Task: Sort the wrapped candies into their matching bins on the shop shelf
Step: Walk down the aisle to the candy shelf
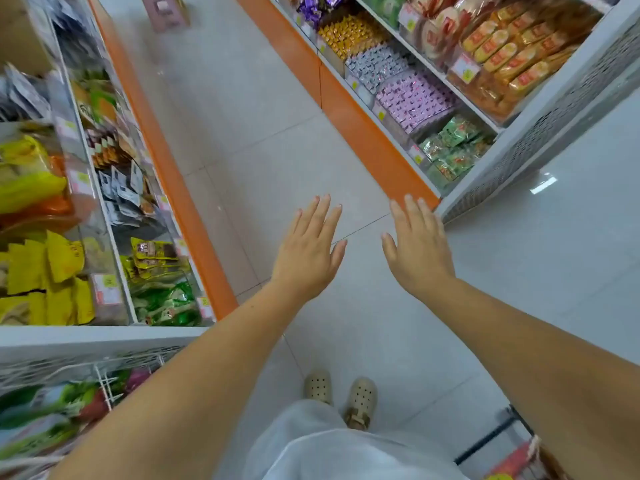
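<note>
My left hand point(308, 247) and my right hand point(417, 247) are stretched out side by side over the aisle floor, palms down, fingers straight, holding nothing. The candy bins run along the bottom shelf on the right: purple wrapped candies point(317, 8), yellow ones point(349, 32), silver-grey ones point(375, 65), pink ones point(414, 97) and green packets point(450, 147). Both hands are well short of these bins, below and to the left of the green packets.
An orange base strip point(363, 133) edges the right shelf, another point(173, 174) the left shelf of bagged snacks point(45, 268). Packaged cakes point(502, 53) sit on the shelf above the candies. The tiled aisle floor point(242, 133) runs between; a cardboard box point(166, 10) stands far down it.
</note>
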### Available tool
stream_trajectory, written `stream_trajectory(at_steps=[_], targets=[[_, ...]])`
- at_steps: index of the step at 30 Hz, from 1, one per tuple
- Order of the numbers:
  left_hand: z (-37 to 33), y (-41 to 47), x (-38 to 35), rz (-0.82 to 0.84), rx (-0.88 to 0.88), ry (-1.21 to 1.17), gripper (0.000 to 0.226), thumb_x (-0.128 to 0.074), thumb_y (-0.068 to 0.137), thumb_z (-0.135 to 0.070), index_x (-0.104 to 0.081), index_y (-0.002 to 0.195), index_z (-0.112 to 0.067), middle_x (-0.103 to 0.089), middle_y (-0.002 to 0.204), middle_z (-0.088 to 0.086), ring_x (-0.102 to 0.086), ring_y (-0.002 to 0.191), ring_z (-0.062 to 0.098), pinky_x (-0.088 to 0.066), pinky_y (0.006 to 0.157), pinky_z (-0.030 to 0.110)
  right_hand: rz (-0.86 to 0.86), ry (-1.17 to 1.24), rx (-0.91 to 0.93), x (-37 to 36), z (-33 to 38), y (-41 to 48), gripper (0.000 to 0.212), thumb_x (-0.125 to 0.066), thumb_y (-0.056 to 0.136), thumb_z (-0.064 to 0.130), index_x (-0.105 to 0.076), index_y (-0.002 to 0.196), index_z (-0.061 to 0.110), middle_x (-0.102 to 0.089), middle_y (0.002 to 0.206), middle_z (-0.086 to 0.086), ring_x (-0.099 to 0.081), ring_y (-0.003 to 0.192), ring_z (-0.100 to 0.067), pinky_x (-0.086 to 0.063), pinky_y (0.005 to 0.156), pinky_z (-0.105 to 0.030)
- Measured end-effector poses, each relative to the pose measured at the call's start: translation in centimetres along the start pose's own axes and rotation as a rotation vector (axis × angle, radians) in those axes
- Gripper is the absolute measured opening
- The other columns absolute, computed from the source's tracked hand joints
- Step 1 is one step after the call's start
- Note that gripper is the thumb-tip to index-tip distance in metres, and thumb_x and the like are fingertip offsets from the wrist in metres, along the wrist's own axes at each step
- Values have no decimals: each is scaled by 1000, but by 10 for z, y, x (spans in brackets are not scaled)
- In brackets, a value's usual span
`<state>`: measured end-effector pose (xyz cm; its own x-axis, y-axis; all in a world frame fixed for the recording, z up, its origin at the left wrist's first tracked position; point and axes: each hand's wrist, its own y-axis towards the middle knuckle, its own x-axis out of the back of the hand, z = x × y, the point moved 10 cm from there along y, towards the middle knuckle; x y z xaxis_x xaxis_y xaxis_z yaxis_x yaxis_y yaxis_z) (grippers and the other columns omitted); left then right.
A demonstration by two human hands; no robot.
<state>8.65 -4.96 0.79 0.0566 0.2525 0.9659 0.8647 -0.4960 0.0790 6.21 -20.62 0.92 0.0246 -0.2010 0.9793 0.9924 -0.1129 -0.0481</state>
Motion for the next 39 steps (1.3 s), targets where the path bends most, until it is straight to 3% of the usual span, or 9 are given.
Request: stream_trajectory(at_steps=[7,13,19,24,32,39], targets=[[60,34,-12,28,97,1,60,-23,101,-44,-18,152,-14,-13,160,6,-6,148,20,-6,121,37,91,-13,59,-30,32,60,57,-31,101,36,-14,153,17,-9,160,-8,-3,148,-26,-4,119,-43],[164,86,-24,60,189,1,59,-24,101,-43,-16,152,-15,-12,160,7,-3,148,20,-6,121,38,140,1,97,-61,77,155,57,-36,101,33,-16,152,17,-12,160,-8,-6,148,-26,-5,119,-43],[286,169,-4,101,228,-6,62,-18,99,-45,-17,152,-14,-13,160,8,-4,148,21,-2,121,36,164,19,93,-75,143,283,57,-38,100,31,-20,151,15,-16,159,-11,-9,147,-28,-7,118,-44],[373,245,23,95,256,-41,58,-30,102,-39,-16,152,-14,-11,160,7,-2,148,20,-2,121,35,165,9,94,-70,190,394,57,-36,101,32,-19,152,16,-14,159,-10,-8,147,-28,-6,119,-43],[511,381,38,55,312,-8,60,-19,100,-43,-18,152,-14,-11,160,6,-1,148,19,0,120,34,150,-14,179,-80,265,591,56,-34,101,33,-19,152,17,-15,159,-9,-8,147,-27,-7,118,-44],[638,507,65,73,406,-36,56,-27,103,-35,-16,153,-13,-8,161,7,1,148,19,3,120,33,211,-41,285,-92,345,782,56,-36,100,33,-21,151,16,-17,158,-11,-12,146,-29,-11,118,-46]])
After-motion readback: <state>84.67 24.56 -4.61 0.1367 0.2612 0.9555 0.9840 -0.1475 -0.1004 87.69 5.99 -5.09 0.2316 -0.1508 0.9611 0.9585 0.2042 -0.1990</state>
